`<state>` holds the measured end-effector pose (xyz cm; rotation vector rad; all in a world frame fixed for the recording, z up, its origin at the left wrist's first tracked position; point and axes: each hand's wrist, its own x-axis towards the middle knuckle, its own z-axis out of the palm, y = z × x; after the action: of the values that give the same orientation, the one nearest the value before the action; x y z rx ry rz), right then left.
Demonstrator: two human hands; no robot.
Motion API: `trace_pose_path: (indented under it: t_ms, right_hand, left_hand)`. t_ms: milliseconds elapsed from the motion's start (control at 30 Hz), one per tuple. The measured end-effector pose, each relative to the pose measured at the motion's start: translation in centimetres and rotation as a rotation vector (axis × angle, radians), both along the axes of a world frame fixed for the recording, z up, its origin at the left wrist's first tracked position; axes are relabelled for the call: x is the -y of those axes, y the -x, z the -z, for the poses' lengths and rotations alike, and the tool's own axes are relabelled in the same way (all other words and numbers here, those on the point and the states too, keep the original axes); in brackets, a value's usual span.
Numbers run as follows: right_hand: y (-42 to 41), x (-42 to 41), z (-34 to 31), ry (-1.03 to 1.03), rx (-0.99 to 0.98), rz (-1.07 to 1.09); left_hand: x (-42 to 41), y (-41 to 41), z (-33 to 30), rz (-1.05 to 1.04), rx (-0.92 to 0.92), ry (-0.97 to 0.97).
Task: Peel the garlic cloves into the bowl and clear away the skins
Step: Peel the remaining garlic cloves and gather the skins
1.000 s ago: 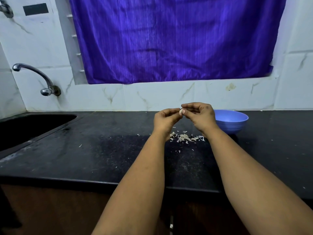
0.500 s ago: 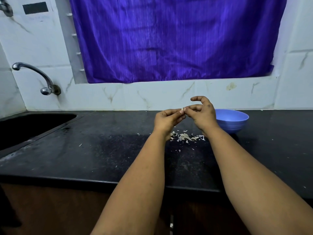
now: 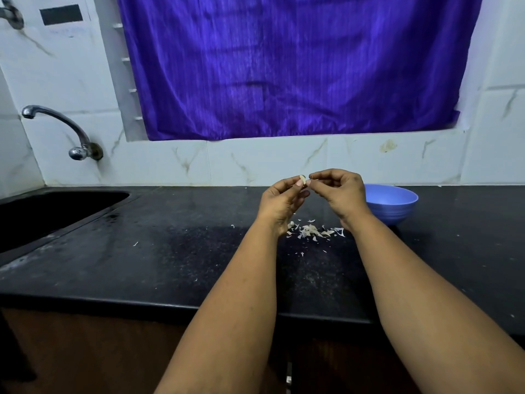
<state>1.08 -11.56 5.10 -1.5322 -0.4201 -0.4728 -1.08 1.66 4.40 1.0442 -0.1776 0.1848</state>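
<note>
Both hands are raised above the black worktop (image 3: 176, 251), close to each other, near the back wall. The left hand (image 3: 282, 203) pinches a small pale garlic clove (image 3: 302, 180) between the thumb and the fingertips, so the clove stands at the top of this hand. The right hand (image 3: 339, 193) has its fingers curled, and its thumb and first finger meet just beside the clove; they seem to pinch a thin piece of skin, but this piece is too small to see clearly. Below the hands, on the worktop, lies a small heap of garlic skins (image 3: 312, 231), white and torn, with a few single flakes scattered around it. The blue bowl (image 3: 395, 203) stands on the worktop just behind the right hand and is partly hidden by it; what lies inside the bowl cannot be seen. At the left is a dark sink (image 3: 42, 211) with a metal tap (image 3: 65, 129) on the tiled wall, and a purple curtain (image 3: 292, 64) hangs above.
</note>
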Motion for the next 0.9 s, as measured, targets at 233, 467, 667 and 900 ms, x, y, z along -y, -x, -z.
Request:
trace_pose_path:
  t_ms: [233,467,667,900]
  right_hand:
    - [0.21,-0.41,-0.18,0.010,-0.090,-0.043]
    - [0.29,-0.63,-0.15,0.005,-0.110,-0.045]
    - [0.35,-0.89,-0.14,0.016,-0.121,-0.032]
    - [-0.33,-0.70,-0.15,0.071,-0.148,0.072]
  left_hand:
    - [-0.01,0.05,0.14,-0.047,0.005,-0.113]
    - [0.04,-0.23,0.37,-0.054,0.011,-0.097]
    - [0.17,-0.41,0.36,0.016,-0.020,-0.050]
    - [0.02,-0.51,0.20,0.045,-0.066,0.039]
